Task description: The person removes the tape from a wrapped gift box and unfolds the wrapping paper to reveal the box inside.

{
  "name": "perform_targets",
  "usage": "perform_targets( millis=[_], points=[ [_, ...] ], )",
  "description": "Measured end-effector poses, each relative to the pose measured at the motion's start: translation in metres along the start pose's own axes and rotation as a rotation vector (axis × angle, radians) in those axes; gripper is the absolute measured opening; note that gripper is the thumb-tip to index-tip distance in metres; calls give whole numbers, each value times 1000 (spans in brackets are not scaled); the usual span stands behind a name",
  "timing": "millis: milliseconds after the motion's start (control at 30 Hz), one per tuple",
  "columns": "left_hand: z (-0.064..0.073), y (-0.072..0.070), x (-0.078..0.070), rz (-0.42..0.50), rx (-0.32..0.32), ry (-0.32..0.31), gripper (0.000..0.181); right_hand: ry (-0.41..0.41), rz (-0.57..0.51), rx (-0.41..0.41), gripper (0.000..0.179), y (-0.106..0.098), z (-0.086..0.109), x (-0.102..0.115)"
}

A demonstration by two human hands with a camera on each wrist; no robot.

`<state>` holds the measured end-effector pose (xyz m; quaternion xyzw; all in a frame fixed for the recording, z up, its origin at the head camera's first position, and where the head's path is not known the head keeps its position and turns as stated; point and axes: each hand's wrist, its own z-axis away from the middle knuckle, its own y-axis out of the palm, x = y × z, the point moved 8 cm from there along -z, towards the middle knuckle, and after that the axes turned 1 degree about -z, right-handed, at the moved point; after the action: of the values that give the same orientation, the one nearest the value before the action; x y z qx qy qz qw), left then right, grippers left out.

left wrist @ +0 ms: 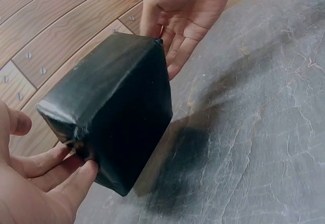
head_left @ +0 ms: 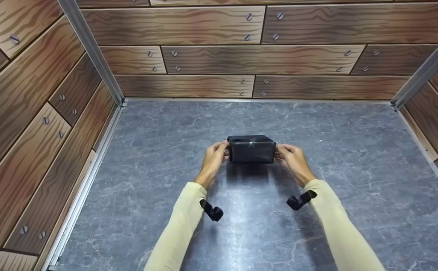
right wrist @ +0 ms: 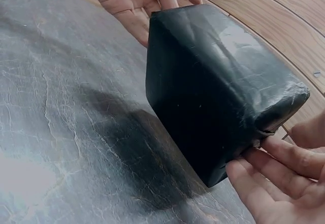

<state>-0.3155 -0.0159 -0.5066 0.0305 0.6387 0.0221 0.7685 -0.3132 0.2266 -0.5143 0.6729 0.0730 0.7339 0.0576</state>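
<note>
A black box-shaped package point(head_left: 252, 152) in shiny, wrinkled wrapping is held between both hands, above the grey surface with its shadow beneath. At its left end, the fingertips of my left hand point(head_left: 215, 152) press the end face; in the left wrist view that hand's thumb point(left wrist: 19, 122) stands apart from the package point(left wrist: 127, 102). My right hand point(head_left: 292, 160) touches the opposite end with nearly straight fingers point(right wrist: 279, 170). Its thumb point(right wrist: 311, 131) is also off the package point(right wrist: 203, 87). Where the fingertips meet the underside is partly hidden.
A grey marbled surface point(head_left: 158, 150) lies below, bounded by wood-patterned walls at the back point(head_left: 219, 60), left point(head_left: 34, 150) and right point(head_left: 437, 124). Metal strips point(head_left: 94, 56) run along the corners. Black straps point(head_left: 212, 210) sit at both wrists over pale sleeves.
</note>
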Motion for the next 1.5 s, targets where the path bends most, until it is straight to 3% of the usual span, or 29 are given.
perform_targets(
  millis=[133,333,433,667,1000,1267,1500],
  points=[
    [1,1,2,15,1,-10,36,73,48,-41,48,2,3,2],
    [3,2,5,-48,8,8,40,101,114,-42,59,1,5,-2],
    [4,1,7,-110,-1,26,41,86,126,-27,57,1,5,-6],
    [7,1,11,-210,-30,89,37,10,27,80,41,-5,0,-22],
    [9,4,14,-257,-47,141,32,127,110,34,52,-3,13,-21],
    [14,5,17,-296,-64,189,30,132,101,38,49,-7,15,-29],
    [14,5,21,-286,-39,183,31,134,123,29,48,-8,15,-34]
  ],
)
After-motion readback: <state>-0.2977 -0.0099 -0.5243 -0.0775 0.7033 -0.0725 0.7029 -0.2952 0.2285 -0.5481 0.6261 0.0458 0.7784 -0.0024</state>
